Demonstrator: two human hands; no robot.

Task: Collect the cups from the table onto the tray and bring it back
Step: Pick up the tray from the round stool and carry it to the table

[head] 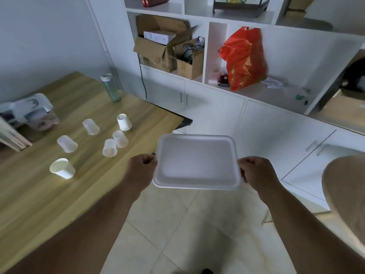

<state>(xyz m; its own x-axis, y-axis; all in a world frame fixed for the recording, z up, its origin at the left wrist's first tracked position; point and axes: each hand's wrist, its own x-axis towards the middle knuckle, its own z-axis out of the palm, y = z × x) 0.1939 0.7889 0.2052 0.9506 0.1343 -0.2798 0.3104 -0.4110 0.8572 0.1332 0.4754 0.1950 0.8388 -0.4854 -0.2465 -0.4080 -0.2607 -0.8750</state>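
Note:
I hold an empty white foam tray (197, 161) level in front of me, above the tiled floor. My left hand (141, 171) grips its left edge and my right hand (256, 175) grips its right edge. To the left stands a wooden table (39, 194) with several white paper cups on it. One cup (62, 168) is nearest me, others (67, 143) (90, 126) (109, 148) (120, 139) (124, 122) stand further back in a loose group. The tray is to the right of the table's edge, apart from the cups.
A green water bottle (111, 88) stands at the table's far side, and a cluttered pile with a plastic bag (31, 109) lies at its far left. White cabinets and shelves (217, 107) with cardboard boxes and a red bag (245, 58) line the wall ahead. A round beige surface (347, 194) sits at right.

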